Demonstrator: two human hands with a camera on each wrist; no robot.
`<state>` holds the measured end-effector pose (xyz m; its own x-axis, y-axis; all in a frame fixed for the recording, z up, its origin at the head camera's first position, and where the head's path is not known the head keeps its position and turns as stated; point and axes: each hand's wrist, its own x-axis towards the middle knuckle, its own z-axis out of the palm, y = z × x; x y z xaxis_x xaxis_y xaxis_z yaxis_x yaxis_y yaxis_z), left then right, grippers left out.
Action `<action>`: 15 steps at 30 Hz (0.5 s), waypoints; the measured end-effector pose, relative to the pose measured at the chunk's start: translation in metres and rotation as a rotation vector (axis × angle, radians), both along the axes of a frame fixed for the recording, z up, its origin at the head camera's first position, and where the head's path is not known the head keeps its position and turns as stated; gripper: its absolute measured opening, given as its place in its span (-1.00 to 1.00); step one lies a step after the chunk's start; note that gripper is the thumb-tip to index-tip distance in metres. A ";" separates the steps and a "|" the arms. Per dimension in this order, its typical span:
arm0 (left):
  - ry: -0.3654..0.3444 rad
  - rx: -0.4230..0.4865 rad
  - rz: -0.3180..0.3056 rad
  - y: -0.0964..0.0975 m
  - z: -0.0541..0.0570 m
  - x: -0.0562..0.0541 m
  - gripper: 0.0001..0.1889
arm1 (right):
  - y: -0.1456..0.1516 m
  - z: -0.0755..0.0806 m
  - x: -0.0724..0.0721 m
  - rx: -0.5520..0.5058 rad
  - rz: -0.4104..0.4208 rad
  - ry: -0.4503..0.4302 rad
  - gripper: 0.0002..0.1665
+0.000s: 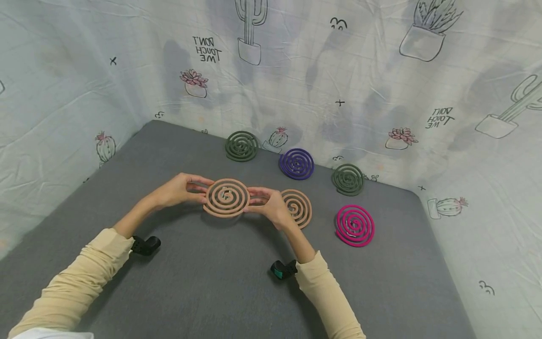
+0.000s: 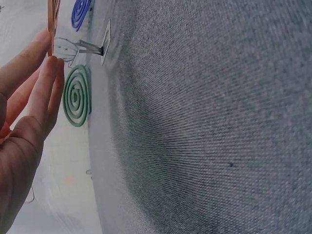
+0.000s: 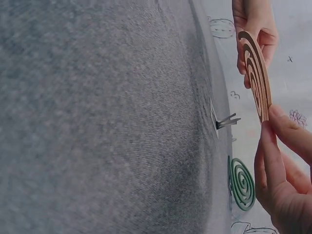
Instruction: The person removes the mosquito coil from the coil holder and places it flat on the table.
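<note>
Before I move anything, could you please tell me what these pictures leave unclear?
Head: the second tan coil's left part, hidden behind the right hand.
Left wrist: the rest of the held coil and the blue coil's top, cut off by the upper edge.
Right wrist: part of the right hand, cut off by the right edge.

In the head view, my right hand (image 1: 271,206) hides the left part of the tan coil (image 1: 302,208) just right of centre. In the left wrist view, the top edge crops the pinched coil (image 2: 52,22) and purple coil (image 2: 79,13) at upper left (my left hand (image 2: 28,109) runs off the left edge).
</note>
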<state>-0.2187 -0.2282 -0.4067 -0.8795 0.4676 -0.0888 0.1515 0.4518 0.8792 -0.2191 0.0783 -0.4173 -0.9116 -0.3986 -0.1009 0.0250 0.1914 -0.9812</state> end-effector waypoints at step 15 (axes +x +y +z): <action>0.010 -0.008 -0.014 0.002 0.001 0.008 -0.42 | 0.003 0.002 0.010 0.025 -0.006 -0.022 -0.31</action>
<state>-0.2107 -0.2266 -0.4058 -0.8736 0.4793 -0.0842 0.1665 0.4570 0.8738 -0.2093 0.0808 -0.4152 -0.9114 -0.3901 -0.1308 0.0479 0.2152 -0.9754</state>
